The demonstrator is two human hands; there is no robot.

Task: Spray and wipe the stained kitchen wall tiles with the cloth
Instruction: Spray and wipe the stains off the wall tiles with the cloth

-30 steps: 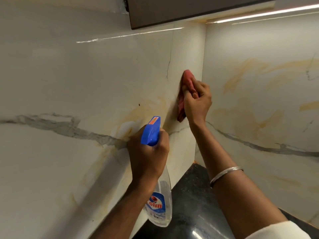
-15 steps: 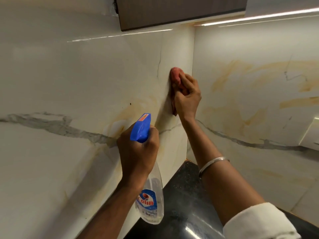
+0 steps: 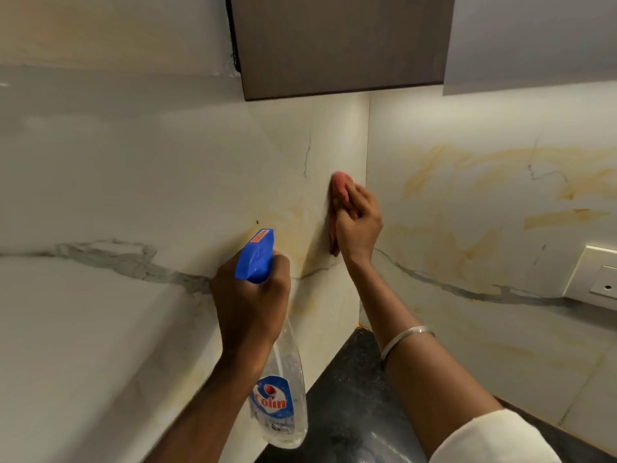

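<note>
My right hand (image 3: pixel 359 225) grips a bunched red cloth (image 3: pixel 339 192) and presses it against the left wall tile (image 3: pixel 167 182) close to the inner corner. My left hand (image 3: pixel 250 305) holds a clear spray bottle (image 3: pixel 280 406) by its neck, its blue trigger head (image 3: pixel 255 259) pointing up at the same wall. Yellow-brown stains show on the left tile below the cloth and across the right wall tile (image 3: pixel 484 202). Most of the cloth is hidden behind my right hand.
A dark cabinet (image 3: pixel 334 45) hangs above the corner. A black speckled counter (image 3: pixel 350 389) lies below between my arms. A white switch plate (image 3: pixel 594 275) sits on the right wall. A metal bangle (image 3: pixel 405 339) is on my right forearm.
The view has tilted up, showing more of the cabinet. My right hand with the cloth has slid slightly up the wall near the corner. The left hand still holds the bottle.
</note>
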